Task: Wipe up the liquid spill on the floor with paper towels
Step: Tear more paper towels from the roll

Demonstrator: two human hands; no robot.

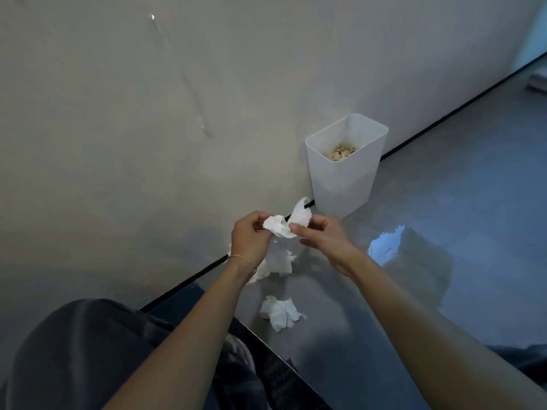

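Both my hands hold one crumpled white paper towel (285, 224) in the air above the grey floor, near the wall. My left hand (251, 236) grips its left end with curled fingers. My right hand (321, 235) pinches its right part between thumb and fingers. Below my hands a second crumpled paper towel (276, 264) lies on the floor, partly hidden by my left wrist. A third paper towel (279, 313) lies closer to me. The glossy floor (414, 261) shows bright reflections; I cannot tell where liquid lies.
A white rectangular bin (343, 173) with beige scraps at its bottom stands against the wall just beyond my hands. A black baseboard (444, 116) runs along the wall's foot. My knee in dark trousers (88, 350) fills the lower left.
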